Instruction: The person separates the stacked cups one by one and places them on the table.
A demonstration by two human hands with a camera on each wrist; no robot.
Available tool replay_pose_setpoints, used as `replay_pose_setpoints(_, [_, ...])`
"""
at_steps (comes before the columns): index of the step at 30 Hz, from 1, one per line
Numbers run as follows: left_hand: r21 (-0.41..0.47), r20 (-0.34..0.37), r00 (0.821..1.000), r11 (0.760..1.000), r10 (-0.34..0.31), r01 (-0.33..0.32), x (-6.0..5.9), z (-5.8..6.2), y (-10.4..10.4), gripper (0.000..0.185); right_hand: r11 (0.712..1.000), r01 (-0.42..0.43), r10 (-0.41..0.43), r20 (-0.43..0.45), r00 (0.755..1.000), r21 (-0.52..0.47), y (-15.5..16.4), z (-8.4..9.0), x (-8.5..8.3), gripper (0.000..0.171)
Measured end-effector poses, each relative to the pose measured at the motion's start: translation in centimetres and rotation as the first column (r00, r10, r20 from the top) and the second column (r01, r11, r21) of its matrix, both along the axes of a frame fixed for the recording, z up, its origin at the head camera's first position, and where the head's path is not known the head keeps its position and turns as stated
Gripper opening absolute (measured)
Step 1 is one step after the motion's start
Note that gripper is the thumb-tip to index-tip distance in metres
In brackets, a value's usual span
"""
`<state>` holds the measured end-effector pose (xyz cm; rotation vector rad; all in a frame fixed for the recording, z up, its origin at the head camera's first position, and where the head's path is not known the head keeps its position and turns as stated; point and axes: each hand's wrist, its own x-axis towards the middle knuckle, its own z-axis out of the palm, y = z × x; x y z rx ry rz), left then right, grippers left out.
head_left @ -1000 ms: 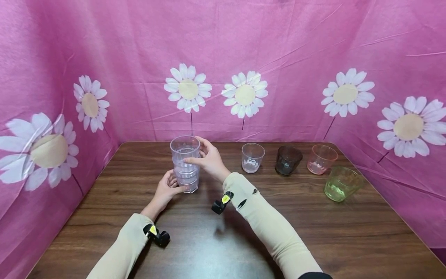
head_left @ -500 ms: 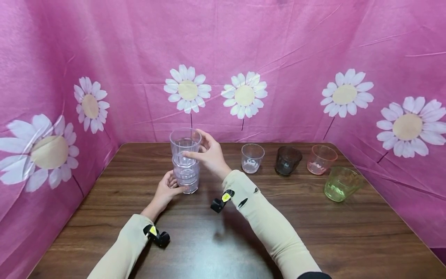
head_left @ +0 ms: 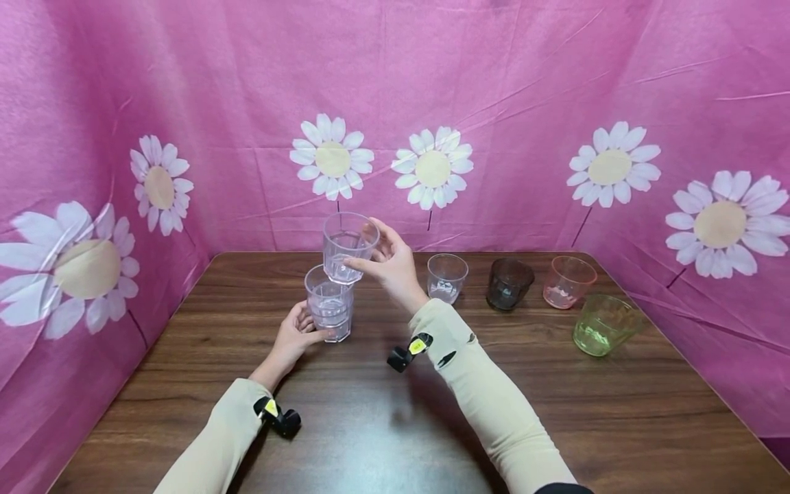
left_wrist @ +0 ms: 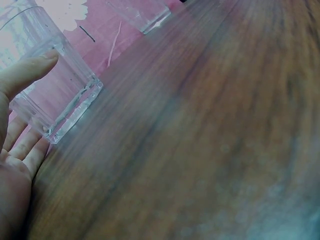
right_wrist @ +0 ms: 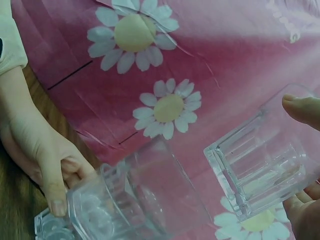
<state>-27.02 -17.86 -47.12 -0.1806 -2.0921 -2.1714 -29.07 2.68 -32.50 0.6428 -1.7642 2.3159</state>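
Note:
A clear tumbler (head_left: 349, 237) is held up by my right hand (head_left: 393, 266), thumb on its near side and fingers behind. Just below and slightly left stands a stack of clear tumblers (head_left: 330, 309), upright on the table. My left hand (head_left: 295, 341) grips that stack near its base, the thumb across the front, as the left wrist view also shows with the bottom tumbler (left_wrist: 70, 80). In the right wrist view a gap separates the raised tumbler's base from the stack's top rim. How many tumblers are nested is hard to tell through the clear walls.
Right of my hands, towards the back of the wooden table (head_left: 345, 425), stand a small clear glass (head_left: 447, 281), a dark glass (head_left: 509, 285), a pink glass (head_left: 569, 283) and a green glass (head_left: 605, 328). A pink flowered cloth (head_left: 382, 68) surrounds the table's back and sides.
My right hand has lifted the top tumbler up out of the stack, then moved it a little right. My left hand and the remaining stack have stayed in place.

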Motion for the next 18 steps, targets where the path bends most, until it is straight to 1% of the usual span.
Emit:
replay_pose_setpoints(7, [-0.006,0.009,1.0,1.0,0.009,-0.008,0.1,-0.1,0.0,0.069,0.998,0.046,-0.046,0.012,0.999,-0.032,1.8,-0.9,-0.1,0.081])
replay_pose_setpoints(11, [-0.009,0.014,1.0,1.0,0.01,-0.01,0.1,-0.1,0.0,0.069,0.997,0.054,-0.052,0.033,0.998,-0.048,3.0,-1.7,-0.1,0.081])
replay_pose_setpoints(18, [-0.011,0.023,1.0,1.0,0.007,-0.006,0.0,0.1,0.0,0.07,0.997,0.069,-0.065,0.077,0.995,-0.047,5.0,-3.2,0.1,0.083])
